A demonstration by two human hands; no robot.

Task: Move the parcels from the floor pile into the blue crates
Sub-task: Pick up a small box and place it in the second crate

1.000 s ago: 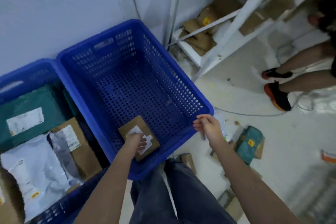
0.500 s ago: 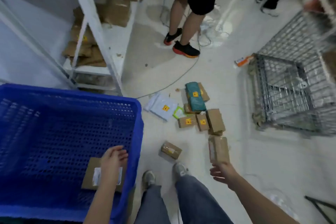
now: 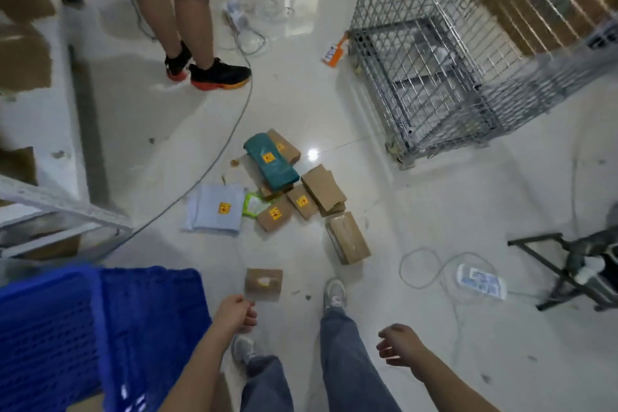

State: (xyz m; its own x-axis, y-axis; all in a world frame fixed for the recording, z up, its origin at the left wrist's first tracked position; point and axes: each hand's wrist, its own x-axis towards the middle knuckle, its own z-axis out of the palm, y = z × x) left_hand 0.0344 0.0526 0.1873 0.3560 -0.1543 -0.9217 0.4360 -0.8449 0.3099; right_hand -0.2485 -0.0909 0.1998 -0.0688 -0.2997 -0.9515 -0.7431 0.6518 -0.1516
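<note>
A pile of parcels lies on the white floor ahead: a teal bag [image 3: 271, 162], a pale blue mailer [image 3: 215, 212], several brown boxes such as one with a yellow sticker [image 3: 275, 217] and a long one [image 3: 348, 242]. One small brown box [image 3: 263, 284] lies apart, nearest my feet. A blue crate [image 3: 110, 321] stands at the lower left. My left hand [image 3: 235, 313] hangs loosely curled and holds nothing, just below the small box. My right hand [image 3: 399, 344] is relaxed and holds nothing, to the right of my legs.
Another person's legs [image 3: 187, 27] stand at the top left beside a cable [image 3: 214, 164]. A wire cage [image 3: 444, 77] fills the upper right. White shelving [image 3: 50, 217] with brown parcels is at the left. A power strip [image 3: 481, 283] and a black stand [image 3: 568, 267] lie at the right.
My left hand has left the box in the blue crate and now hangs over the floor. The view has swung right from the crate toward the floor pile.
</note>
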